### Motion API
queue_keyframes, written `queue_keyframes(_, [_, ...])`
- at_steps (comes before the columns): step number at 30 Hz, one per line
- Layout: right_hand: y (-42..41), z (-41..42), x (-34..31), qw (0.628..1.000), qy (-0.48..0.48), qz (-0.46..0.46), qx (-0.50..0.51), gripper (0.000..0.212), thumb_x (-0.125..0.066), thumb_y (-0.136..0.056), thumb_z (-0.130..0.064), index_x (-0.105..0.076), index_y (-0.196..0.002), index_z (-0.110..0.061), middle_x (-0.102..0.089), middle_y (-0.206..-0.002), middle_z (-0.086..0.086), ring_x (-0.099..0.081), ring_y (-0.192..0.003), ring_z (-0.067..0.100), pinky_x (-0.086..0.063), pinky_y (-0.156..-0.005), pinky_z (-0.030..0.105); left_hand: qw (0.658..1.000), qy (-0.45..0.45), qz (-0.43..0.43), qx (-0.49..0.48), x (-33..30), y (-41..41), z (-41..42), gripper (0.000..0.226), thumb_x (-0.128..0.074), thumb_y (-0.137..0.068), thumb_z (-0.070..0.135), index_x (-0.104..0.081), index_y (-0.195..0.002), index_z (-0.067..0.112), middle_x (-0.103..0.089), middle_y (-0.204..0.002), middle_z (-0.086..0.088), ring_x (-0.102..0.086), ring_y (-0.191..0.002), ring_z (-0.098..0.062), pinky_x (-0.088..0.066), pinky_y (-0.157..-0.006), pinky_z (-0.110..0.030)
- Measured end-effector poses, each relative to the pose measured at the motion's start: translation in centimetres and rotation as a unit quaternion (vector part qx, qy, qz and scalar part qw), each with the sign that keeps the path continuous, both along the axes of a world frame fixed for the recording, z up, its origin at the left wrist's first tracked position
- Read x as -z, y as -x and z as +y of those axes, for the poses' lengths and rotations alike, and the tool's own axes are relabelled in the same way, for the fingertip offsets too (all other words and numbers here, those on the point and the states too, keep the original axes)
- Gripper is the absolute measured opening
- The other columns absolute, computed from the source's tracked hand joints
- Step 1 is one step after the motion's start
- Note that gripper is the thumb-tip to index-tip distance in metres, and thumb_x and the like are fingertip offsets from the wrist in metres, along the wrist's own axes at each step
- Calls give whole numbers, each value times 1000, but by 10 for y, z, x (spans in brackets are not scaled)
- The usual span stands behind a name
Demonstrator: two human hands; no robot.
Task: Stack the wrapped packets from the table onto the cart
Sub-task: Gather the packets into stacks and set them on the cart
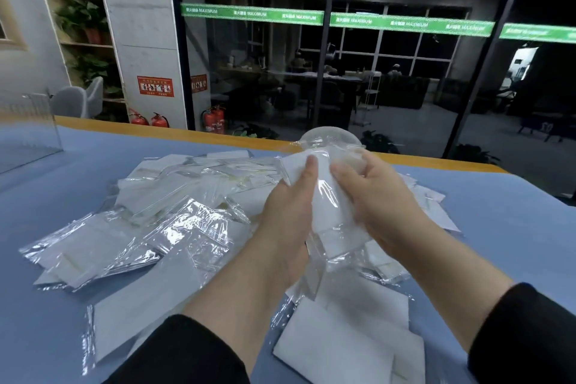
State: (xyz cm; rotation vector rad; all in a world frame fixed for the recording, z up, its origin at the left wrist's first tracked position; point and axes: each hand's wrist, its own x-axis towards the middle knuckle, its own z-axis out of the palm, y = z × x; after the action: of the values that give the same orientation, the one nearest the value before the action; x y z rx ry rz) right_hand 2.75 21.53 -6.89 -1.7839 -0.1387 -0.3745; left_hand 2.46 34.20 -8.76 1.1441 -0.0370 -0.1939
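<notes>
Several white packets in clear plastic wrap lie in a loose pile (pixel 174 196) on the blue table (pixel 498 227). Both hands hold up a small bundle of wrapped packets (pixel 327 206) above the pile's middle. My left hand (pixel 290 212) grips the bundle from the left, thumb on its front face. My right hand (pixel 371 193) grips its right side, fingers curled over the top edge. More packets (pixel 349 343) lie near me under my forearms. No cart is in view.
A clear acrylic stand (pixel 28 131) sits at the table's far left. The table's orange far edge (pixel 218 134) runs in front of a glass wall. Fire extinguishers (pixel 215 118) stand on the floor beyond.
</notes>
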Motion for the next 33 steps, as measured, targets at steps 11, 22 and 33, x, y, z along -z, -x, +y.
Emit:
queue_keyframes(11, [22, -5, 11, 992, 120, -1, -43, 35, -35, -110, -24, -65, -120, -39, -72, -111, -15, -66, -105, 7, -54, -96, 41, 981, -115, -147, -53, 3, -5, 5, 21, -73, -89, 25, -71, -109, 21, -79, -97, -1, -76, -93, -23, -60, -89, -47])
queue_keyframes(22, [75, -56, 1, 929, 349, 106, 67, 32, -57, -88, -61, -67, -79, -31, -67, -73, -17, -63, -71, 10, -50, -65, 31, 970, -205, -128, -7, 5, 5, 3, 19, -74, -88, 11, -70, -105, 19, -78, -93, -3, -76, -86, -23, -62, -84, -50])
queue_keyframes(33, [120, -23, 5, 774, 571, 261, -86, 109, -51, -49, -100, -25, -142, -49, -37, -128, -20, -40, -126, 11, -46, -98, 40, 901, -378, -205, -63, 7, -3, 13, 34, -73, -88, 14, -63, -119, 23, -72, -100, 5, -71, -93, -18, -58, -88, -40])
